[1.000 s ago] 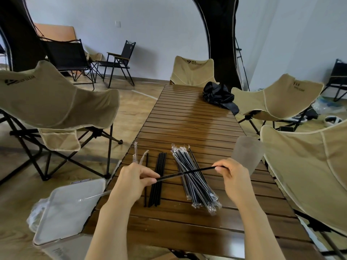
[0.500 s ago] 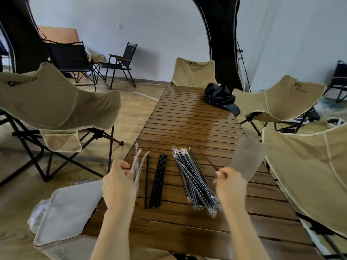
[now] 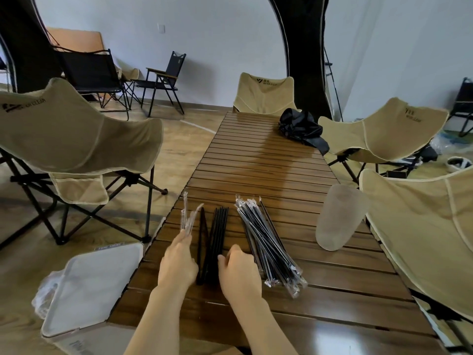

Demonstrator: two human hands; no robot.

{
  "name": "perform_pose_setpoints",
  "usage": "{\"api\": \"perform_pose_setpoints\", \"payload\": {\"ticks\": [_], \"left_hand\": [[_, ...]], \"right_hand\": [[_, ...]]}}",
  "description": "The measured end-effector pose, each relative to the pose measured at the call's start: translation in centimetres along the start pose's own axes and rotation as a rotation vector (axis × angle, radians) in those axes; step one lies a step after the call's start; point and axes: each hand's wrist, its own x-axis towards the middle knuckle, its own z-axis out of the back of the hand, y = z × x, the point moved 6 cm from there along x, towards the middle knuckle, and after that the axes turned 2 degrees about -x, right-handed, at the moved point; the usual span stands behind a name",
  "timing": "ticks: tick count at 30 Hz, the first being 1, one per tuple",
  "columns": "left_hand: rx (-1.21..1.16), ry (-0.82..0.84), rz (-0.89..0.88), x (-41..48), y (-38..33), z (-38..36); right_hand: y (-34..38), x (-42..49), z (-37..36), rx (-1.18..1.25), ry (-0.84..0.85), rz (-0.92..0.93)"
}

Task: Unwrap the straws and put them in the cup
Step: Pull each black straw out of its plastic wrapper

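several bare straws (image 3: 217,234) lie at 12 o'clock on the bench (image 3: 268,170), none visibly in the cup (image 3: 337,221) at 2 o'clock; the left hand (image 3: 179,262) pinches empty wrappers (image 3: 186,219), the right hand (image 3: 239,274) curls its fingers (image 3: 231,252) beside the straws, hold unclear, so unwrapping seems midway, with the wrapped bundle (image 3: 266,242) next.

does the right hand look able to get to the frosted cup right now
Probably yes. The right hand is at the bare straws, and only the flat pile of wrapped straws lies between it and the cup, low enough to pass over.
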Motion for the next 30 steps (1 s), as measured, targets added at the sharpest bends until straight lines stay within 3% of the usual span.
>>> {"api": "perform_pose_setpoints", "payload": {"ticks": [4,10,22,30], "left_hand": [[0.014,0.019,-0.001,-0.1,0.1,-0.4],[0.069,-0.005,-0.070,-0.3,-1.2,-0.6],[0.188,-0.097,-0.073,-0.9,-1.3,-0.3],[0.176,-0.057,-0.037,-1.0,-0.9,-0.8]], "right_hand": [[-0.2,0.4,0.4,-0.003,-0.030,0.018],[-3.1,0.9,3.7,-0.159,-0.203,-0.058],[-4.6,0.7,3.6,-0.214,-0.121,-0.120],[-4.8,0.7,3.3,-0.215,-0.094,-0.134]]}}
